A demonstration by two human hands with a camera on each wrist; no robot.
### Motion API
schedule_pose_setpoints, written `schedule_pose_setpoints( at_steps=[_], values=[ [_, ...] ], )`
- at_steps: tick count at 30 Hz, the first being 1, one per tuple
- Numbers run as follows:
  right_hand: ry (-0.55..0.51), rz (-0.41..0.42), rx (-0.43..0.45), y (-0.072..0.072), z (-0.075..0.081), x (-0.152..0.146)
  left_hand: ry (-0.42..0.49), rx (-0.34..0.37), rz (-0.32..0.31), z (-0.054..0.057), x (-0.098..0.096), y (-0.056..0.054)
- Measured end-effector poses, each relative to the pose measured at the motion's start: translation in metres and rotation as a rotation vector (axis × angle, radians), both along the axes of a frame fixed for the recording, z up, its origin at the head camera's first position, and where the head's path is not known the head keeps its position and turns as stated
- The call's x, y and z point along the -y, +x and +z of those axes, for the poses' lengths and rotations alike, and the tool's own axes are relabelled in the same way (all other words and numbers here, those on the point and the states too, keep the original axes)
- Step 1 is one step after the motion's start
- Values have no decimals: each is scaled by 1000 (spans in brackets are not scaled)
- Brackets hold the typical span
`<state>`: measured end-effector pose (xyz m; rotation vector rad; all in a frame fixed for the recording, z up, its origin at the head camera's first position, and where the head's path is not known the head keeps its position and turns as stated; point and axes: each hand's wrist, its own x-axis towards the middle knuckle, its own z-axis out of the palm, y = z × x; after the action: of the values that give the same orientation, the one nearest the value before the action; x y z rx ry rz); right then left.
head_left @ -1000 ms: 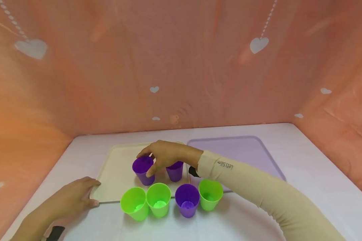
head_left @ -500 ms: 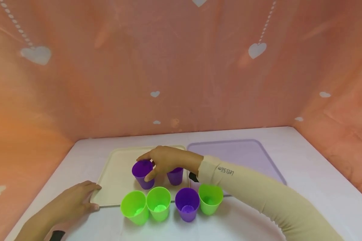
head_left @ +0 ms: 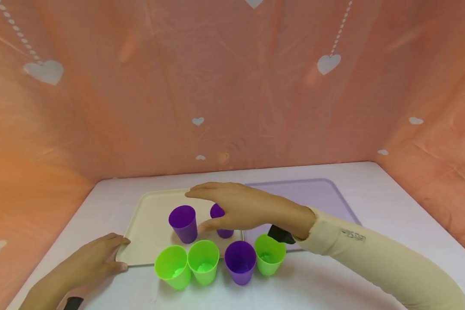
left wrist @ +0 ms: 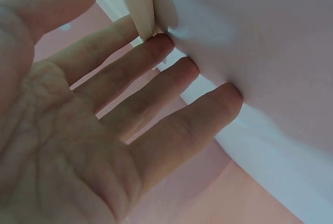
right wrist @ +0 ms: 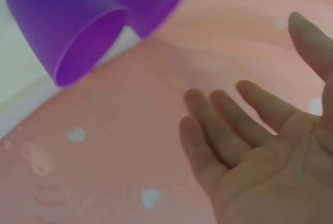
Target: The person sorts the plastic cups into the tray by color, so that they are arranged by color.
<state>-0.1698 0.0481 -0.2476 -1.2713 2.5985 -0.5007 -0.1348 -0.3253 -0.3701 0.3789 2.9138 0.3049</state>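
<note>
My right hand hovers over the cream tray, its fingers spread and nothing between them. A purple cup stands upright on the tray, just left of my right fingertips. Partly hidden behind that hand is a second purple cup on the same tray. In the right wrist view, the palm shows bare, apart from the nearer purple cup. My left hand rests at the tray's front left corner. Its fingers lie straight in the left wrist view, fingertips at the white tabletop, beside the tray edge.
In front of the trays stand a left green cup, a middle green cup, a purple cup and a right green cup. A lilac tray lies right of the cream one. Pink cloth walls the back and sides.
My right hand has let go of the left purple cup on the cream tray and moved up and right from it. My left hand has stayed at the tray corner.
</note>
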Motion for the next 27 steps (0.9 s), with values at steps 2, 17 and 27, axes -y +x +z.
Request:
schedule_pose_setpoints(
  at_steps=[2, 17, 27],
  values=[
    [-58, -25, 11, 13, 1, -18, 4, 0, 2, 1, -1, 0],
    [-216, -267, 54, 88, -72, -92, 7, -52, -20, 1, -1, 8],
    [-179, -236, -99, 81, -82, -85, 0, -69, -24, 4, -2, 9]
  ],
)
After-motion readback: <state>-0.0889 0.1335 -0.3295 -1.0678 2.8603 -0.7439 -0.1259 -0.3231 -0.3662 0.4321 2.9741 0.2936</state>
